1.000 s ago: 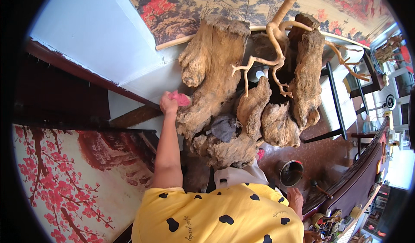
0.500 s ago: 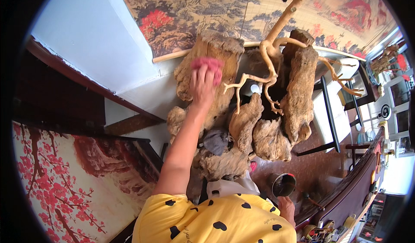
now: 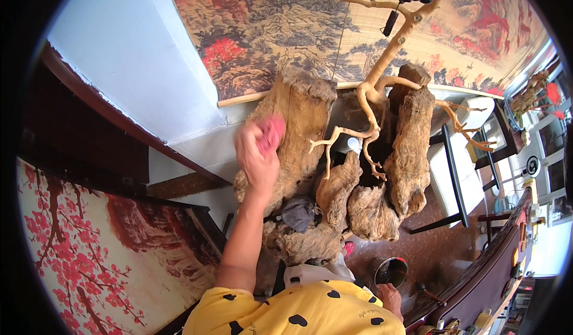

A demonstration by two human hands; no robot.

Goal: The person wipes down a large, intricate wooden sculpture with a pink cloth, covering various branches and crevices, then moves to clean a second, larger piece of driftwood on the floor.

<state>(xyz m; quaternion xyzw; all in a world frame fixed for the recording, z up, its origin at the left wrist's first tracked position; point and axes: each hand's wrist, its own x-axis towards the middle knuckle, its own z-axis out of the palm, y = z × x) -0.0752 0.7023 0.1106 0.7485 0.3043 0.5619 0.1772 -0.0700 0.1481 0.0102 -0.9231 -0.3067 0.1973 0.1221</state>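
Left grip [image 3: 256, 156], pink cloth [image 3: 271, 133], stump's [image 3: 304, 126] left edge.

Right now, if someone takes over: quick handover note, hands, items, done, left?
Left hand: raised, blurred by motion, gripping a pink cloth pressed against the tall wood stump on the left of the driftwood sculpture.
Right hand: low, at the dark counter, beside a small round metal pot; whether it holds anything cannot be told.
Things: pale branch rises from the middle of the sculpture; grey lump sits low among the root pieces.
Done: cloth is on the left stump's upper front.
Left: no wiped area can be told apart; other stumps, roots and branch are not under the cloth.
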